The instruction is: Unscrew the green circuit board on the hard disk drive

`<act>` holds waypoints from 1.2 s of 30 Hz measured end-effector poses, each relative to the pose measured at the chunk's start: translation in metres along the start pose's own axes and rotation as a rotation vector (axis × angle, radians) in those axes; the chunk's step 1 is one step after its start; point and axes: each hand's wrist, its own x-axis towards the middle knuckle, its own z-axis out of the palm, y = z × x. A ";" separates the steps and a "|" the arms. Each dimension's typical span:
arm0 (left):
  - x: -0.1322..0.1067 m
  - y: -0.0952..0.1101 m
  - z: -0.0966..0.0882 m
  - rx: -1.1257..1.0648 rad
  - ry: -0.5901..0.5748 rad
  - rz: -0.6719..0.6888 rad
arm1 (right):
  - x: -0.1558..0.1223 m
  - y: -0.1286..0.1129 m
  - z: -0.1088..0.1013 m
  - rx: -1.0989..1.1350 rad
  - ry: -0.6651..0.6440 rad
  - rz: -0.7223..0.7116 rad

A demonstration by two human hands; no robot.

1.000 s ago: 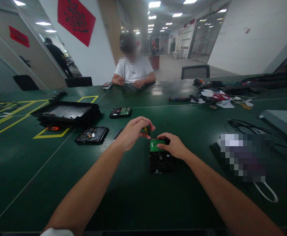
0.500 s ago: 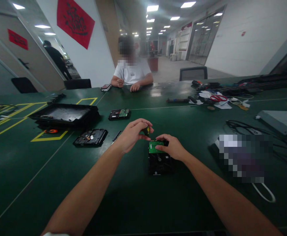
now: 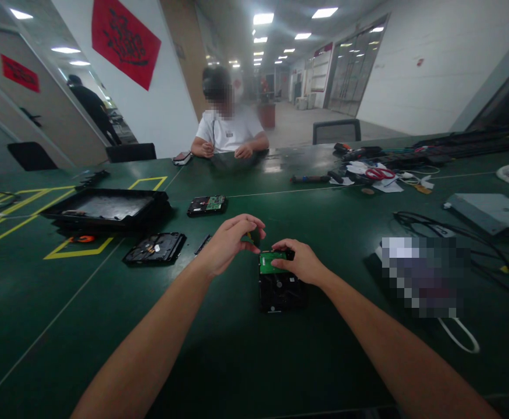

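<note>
A black hard drive (image 3: 280,291) lies on the green table (image 3: 237,349) in front of me, with its green circuit board (image 3: 268,262) facing up at the far end. My right hand (image 3: 300,263) rests on that far end, fingers pressed on the board. My left hand (image 3: 230,241) hovers just left of the drive, its fingers pinched round a small dark tool handle with a yellow mark (image 3: 251,235) over the board's corner.
A black tray (image 3: 106,206), an opened drive (image 3: 153,247) and another drive with a green board (image 3: 206,205) lie to the left. Cables (image 3: 437,224), a grey box (image 3: 490,209), red scissors (image 3: 378,173) and tools lie at right. A person (image 3: 228,131) sits across the table.
My view has shifted slightly. My left hand has lowered a little towards the board with the tool. My right hand stays on the drive.
</note>
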 end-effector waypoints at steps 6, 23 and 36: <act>0.000 -0.002 0.003 -0.084 0.001 -0.003 | 0.000 0.002 0.001 0.011 -0.002 -0.008; -0.002 0.001 0.001 0.000 0.011 0.010 | 0.000 0.003 0.000 0.007 -0.004 0.001; 0.001 0.000 0.000 0.096 0.029 0.095 | 0.001 0.002 0.001 -0.009 0.003 0.002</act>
